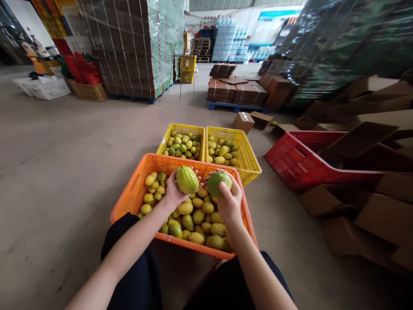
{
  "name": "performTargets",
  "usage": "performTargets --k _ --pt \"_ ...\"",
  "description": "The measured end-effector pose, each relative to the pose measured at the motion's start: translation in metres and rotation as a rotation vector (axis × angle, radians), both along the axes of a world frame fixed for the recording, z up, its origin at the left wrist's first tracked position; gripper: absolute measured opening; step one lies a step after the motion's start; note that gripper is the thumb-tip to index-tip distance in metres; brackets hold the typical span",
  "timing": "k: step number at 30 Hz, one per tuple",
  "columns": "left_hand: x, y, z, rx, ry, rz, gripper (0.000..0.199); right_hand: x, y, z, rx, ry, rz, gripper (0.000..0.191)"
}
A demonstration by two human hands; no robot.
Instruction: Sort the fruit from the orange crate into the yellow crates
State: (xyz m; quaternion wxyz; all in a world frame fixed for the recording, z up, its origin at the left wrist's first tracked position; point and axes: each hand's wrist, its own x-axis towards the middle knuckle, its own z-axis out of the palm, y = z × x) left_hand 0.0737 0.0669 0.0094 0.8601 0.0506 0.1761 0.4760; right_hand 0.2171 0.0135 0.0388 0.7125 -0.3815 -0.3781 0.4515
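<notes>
My left hand [174, 192] holds a yellow-green fruit [187, 179] up over an orange crate [135, 189]. Beside it, my right hand [229, 202] grips a greener fruit [217, 182]. The two fruits are close together but apart. The orange crate sits on the floor between my knees and holds several yellow and green fruits [196, 219].
Two yellow crates [180, 129] [250, 161] with fruit stand just beyond the orange one. A red crate [300, 165] and flattened cardboard boxes [380, 215] lie to the right. Wrapped pallets of cartons [135, 47] stand at the back left, low carton stacks [238, 90] further back.
</notes>
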Motion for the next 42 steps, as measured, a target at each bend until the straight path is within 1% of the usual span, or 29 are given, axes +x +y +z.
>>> performTargets --k 2,4,6,8,10,11,14,16,17,19,22,25,28,33,38,42 --pt "-0.004 0.003 0.0 -0.052 -0.01 0.031 0.038 0.004 0.006 0.005 -0.109 0.196 0.089 0.035" --pt "-0.007 0.005 0.0 -0.065 0.023 0.051 0.036 0.005 0.01 0.006 -0.208 0.358 0.169 0.032" --pt "-0.009 0.006 0.003 -0.006 0.096 0.071 0.033 0.003 0.014 0.004 -0.279 0.446 0.213 0.03" --pt "-0.009 0.007 0.007 0.113 0.202 0.107 0.029 -0.002 0.018 -0.002 -0.303 0.446 0.246 0.036" --pt "-0.009 0.007 0.01 0.255 0.31 0.156 0.027 -0.007 0.02 -0.008 -0.291 0.389 0.241 0.037" --pt "-0.008 0.006 0.01 0.324 0.355 0.172 0.027 -0.01 0.021 -0.011 -0.275 0.349 0.211 0.036" --pt "-0.007 0.004 0.009 0.482 0.448 0.202 0.03 -0.016 0.02 -0.016 -0.158 0.138 0.033 0.029" --pt "-0.006 0.002 0.006 0.554 0.49 0.224 0.033 -0.019 0.017 -0.016 -0.047 -0.061 -0.071 0.028" --pt "-0.006 0.002 0.005 0.582 0.509 0.239 0.034 -0.019 0.015 -0.016 0.002 -0.154 -0.099 0.028" --pt "-0.005 0.0 0.001 0.621 0.546 0.267 0.034 -0.02 0.01 -0.016 0.074 -0.287 -0.117 0.029" --pt "-0.005 -0.003 -0.002 0.662 0.587 0.305 0.036 -0.021 0.005 -0.02 0.155 -0.394 -0.135 0.03" --pt "-0.005 -0.005 -0.003 0.732 0.615 0.328 0.038 -0.021 0.003 -0.025 0.199 -0.449 -0.155 0.031" --pt "-0.007 -0.004 -0.002 0.79 0.641 0.344 0.038 -0.021 0.003 -0.027 0.214 -0.438 -0.162 0.032" --pt "-0.009 -0.003 -0.002 0.798 0.678 0.326 0.038 -0.023 0.004 -0.026 0.225 -0.411 -0.161 0.033" --pt "-0.011 -0.002 -0.001 0.847 0.654 0.319 0.036 -0.025 0.003 -0.025 0.205 -0.416 -0.18 0.034" --pt "-0.013 -0.002 -0.001 0.849 0.663 0.302 0.037 -0.024 0.003 -0.027 0.2 -0.409 -0.196 0.035"
